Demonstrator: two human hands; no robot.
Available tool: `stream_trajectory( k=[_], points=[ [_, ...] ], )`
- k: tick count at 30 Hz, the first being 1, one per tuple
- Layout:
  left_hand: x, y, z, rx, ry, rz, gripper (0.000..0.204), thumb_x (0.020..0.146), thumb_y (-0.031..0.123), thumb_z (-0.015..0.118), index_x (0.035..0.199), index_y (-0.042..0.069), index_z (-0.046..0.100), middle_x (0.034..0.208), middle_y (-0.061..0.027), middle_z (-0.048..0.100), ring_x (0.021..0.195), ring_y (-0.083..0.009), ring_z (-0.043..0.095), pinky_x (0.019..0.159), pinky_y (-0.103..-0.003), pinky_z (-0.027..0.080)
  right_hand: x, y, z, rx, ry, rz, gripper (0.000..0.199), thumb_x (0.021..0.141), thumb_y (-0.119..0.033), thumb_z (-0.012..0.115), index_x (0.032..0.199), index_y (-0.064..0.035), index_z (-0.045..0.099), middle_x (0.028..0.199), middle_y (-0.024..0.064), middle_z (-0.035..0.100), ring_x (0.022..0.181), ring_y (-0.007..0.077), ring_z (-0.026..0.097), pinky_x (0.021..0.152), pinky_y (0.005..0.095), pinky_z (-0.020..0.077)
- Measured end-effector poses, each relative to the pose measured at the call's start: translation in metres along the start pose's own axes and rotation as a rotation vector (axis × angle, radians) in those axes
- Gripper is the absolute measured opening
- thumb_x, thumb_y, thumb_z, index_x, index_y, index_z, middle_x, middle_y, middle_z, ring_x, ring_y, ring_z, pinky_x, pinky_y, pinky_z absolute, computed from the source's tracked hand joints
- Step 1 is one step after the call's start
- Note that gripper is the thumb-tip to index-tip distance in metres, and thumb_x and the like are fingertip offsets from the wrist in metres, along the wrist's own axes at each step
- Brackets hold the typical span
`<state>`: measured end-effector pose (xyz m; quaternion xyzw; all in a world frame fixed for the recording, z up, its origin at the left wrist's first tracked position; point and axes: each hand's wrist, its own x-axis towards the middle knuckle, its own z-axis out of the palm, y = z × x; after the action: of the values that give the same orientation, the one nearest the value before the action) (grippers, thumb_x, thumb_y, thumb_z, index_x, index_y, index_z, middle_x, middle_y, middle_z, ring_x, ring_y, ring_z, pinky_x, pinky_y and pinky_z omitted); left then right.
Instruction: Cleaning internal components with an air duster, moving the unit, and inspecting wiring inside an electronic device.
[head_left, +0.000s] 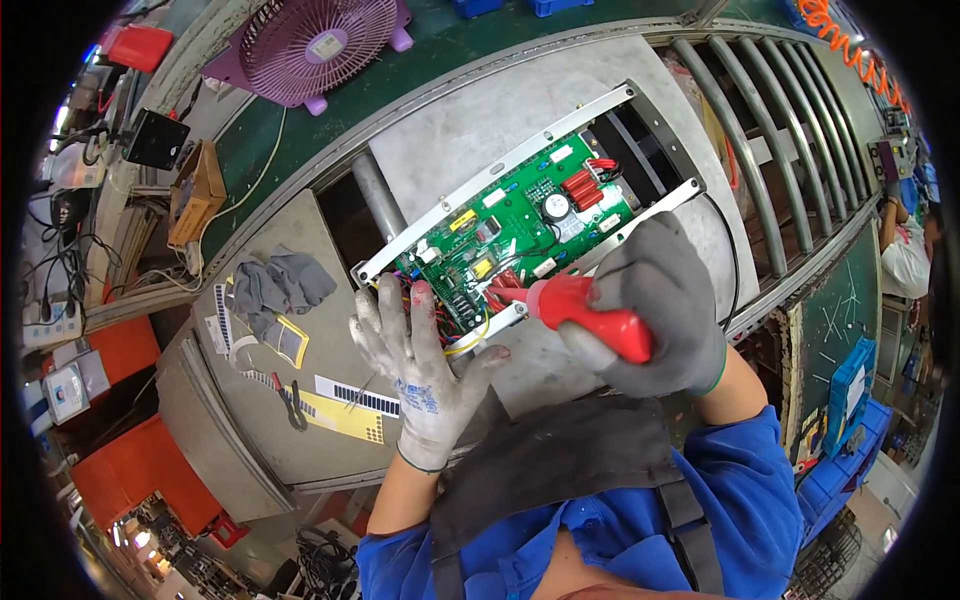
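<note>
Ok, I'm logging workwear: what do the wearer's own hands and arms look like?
The left hand wears a whitish glove with blue printing and reddish fingertip stains; the right hand, a dark grey one, green-edged. Blue sleeves stop short of both.

I see through one wide, round camera that sits up on the person's head. It faces down, past the blue shirt (745, 480) at the bottom edge, onto the desk (470, 115). The green board (525, 215) and the gloved fingers (423, 325) are close, near the middle of my view. The purple fan (320, 45) is farther off, up top. Straight things bend near the rim, and the corners are black.
</note>
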<state>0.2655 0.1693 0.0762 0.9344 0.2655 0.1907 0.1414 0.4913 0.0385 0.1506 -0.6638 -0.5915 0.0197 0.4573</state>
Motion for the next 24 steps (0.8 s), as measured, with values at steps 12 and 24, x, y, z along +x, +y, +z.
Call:
stream_trajectory(
  k=[12,24],
  points=[
    [-0.007,-0.05,0.012,-0.228,0.129,0.294,0.105,0.075,0.068,0.072,0.155,0.012,0.032,0.157,-0.0226,0.031,0.141,-0.0473,0.033,0.113,-0.064,0.023,0.034,0.029,-0.021,0.409,-0.221,0.378,0.027,0.073,-0.021,0.078,0.082,-0.0039,0.058,0.076,0.007,0.059,0.075,0.0161,0.06,0.069,0.0294,0.0473],
    [0.11,-0.093,0.027,-0.548,0.217,0.13,0.068,0.092,0.02,0.06,0.152,0.001,0.034,0.143,-0.0245,0.05,0.13,-0.0403,0.05,0.109,-0.046,0.039,0.028,0.042,0.012,0.936,0.705,0.507,0.026,0.083,-0.017,0.066,0.103,-0.0034,0.056,0.1,0.0079,0.056,0.093,0.0171,0.058,0.087,0.032,0.0479]
  ],
)
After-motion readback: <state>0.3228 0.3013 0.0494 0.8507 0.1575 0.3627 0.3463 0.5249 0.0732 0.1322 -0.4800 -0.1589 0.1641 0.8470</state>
